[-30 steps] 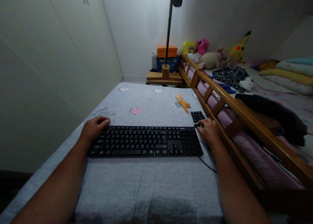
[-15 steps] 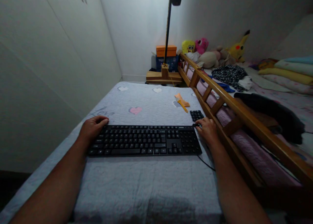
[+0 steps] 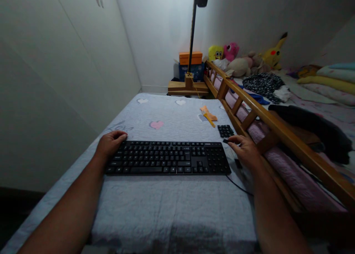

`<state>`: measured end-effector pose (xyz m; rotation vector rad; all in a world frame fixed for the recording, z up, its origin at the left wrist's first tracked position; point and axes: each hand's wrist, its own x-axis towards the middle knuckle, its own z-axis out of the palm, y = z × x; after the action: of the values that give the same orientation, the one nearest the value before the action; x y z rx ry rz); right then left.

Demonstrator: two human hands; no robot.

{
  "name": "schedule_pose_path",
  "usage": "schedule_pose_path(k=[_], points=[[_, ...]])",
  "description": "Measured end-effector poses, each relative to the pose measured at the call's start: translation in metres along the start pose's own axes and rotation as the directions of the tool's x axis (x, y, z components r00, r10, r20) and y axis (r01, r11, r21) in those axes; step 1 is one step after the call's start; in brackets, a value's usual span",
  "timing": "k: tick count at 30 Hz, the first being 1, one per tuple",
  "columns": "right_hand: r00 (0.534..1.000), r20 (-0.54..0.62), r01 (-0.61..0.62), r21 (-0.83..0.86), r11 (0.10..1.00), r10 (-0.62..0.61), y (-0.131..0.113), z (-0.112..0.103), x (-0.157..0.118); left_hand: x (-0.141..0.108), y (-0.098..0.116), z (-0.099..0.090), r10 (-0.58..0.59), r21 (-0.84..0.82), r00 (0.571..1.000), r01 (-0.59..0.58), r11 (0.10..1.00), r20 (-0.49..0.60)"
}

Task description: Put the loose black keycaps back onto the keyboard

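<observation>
Your left hand (image 3: 110, 145) rests at the keyboard's (image 3: 169, 162) left end, fingers curled loosely over the top-left corner and touching the frame there — not clamped on anything. Your right hand (image 3: 244, 150) sits just off the right end, fingers drawn together, tips pinched on a small black keycap (image 3: 225, 141) close to the top-right corner. How firm that pinch is, you cannot tell in this dim light.

The keyboard is a long, flat, black plastic slab with low square keys, lying straight across the surface (image 3: 172, 209) in front of you, between your two forearms. A thin black cable (image 3: 239, 186) runs from its lower right corner toward your right arm. The surface wears a pale grey quilted cover, soft and slightly wrinkled, printed with hearts — one pink heart (image 3: 156, 125) lies just beyond the keyboard.

Just past your right hand lies a small cluster of loose black keycaps (image 3: 225, 131). Farther on sit an orange-yellow brush (image 3: 208, 115) and a scrap of the same colour beside it.

A slatted wooden rail (image 3: 266, 118) runs close along the right edge, hemming in your right hand. Behind it is a bed (image 3: 318, 98) with plush toys (image 3: 244, 60), folded bedding and a dark garment (image 3: 310, 128). At the far end a wooden stand (image 3: 188, 87) carries a dark pole (image 3: 192, 32), with an orange box (image 3: 190, 57) behind. A plain white wall (image 3: 55, 80) closes the left side.
</observation>
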<state>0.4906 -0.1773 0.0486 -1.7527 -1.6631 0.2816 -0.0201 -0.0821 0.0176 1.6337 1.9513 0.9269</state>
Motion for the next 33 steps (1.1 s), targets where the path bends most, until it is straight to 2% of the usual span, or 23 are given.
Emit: schedule_pose_path(k=[4, 10, 13, 19, 33], points=[[0.971, 0.237, -0.019, 0.124, 0.992, -0.011, -0.024, -0.006, -0.019, 0.000, -0.001, 0.000, 0.005, 0.000, 1.000, -0.005, 1.000, -0.016], [0.938, 0.343, 0.012, 0.091, 0.996, -0.043, -0.046, 0.002, -0.053, 0.001, -0.002, 0.000, 0.004, 0.001, 1.000, -0.004, 1.000, -0.007], [0.935, 0.349, 0.039, 0.080, 0.996, -0.064, -0.046, 0.007, -0.062, 0.003, -0.005, 0.001, 0.021, 0.000, 1.000, -0.021, 1.000, 0.003], [0.956, 0.282, 0.062, 0.095, 0.994, -0.087, -0.040, 0.015, -0.068, 0.002, -0.004, 0.001, 0.000, -0.015, 1.000, 0.000, 1.000, -0.020], [0.949, 0.309, 0.059, 0.031, 0.998, -0.066, -0.036, 0.022, -0.071, -0.002, 0.004, 0.000, -0.014, -0.020, 1.000, 0.014, 1.000, -0.017]])
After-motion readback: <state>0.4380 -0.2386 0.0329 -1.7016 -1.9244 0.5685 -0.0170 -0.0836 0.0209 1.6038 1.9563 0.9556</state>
